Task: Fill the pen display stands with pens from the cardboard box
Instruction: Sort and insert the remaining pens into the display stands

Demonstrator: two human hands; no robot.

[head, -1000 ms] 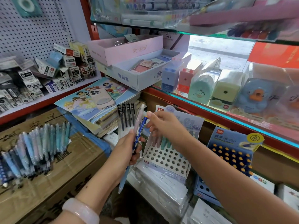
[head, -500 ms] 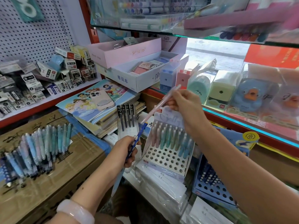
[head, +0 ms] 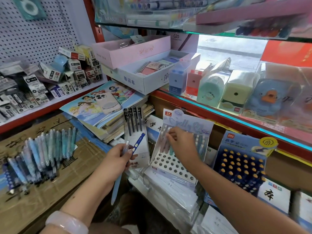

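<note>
1. Right hand is at the top rows of the pale display stand, fingertips curled around the cap end of a pen — it appears to be seating that pen in a hole, though the fingers hide the exact contact.
2. Left hand grips a small bundle of pens, fingers wrapped round the barrels: a dark blue patterned one sticks up, a light blue one hangs below the palm.
3. Supply: a fan of loose pens lies on the cardboard box, well to the left of the stands.
4. Stand status: upper rows filled, lower rows of holes open. The dark blue stand to the right looks mostly full; a few front holes may be empty, too small to tell.
5. Judgement on technique — hold the pen upright, tip over its hole, and push straight down until it stops; a tilted entry could knock the neighbouring pens.
6. Fill row by row toward the front, so the hand does not reach over pens already standing.
7. Risk: the stand leans on a soft stack of plastic-wrapped packs; hard pressing may shift it.
</note>
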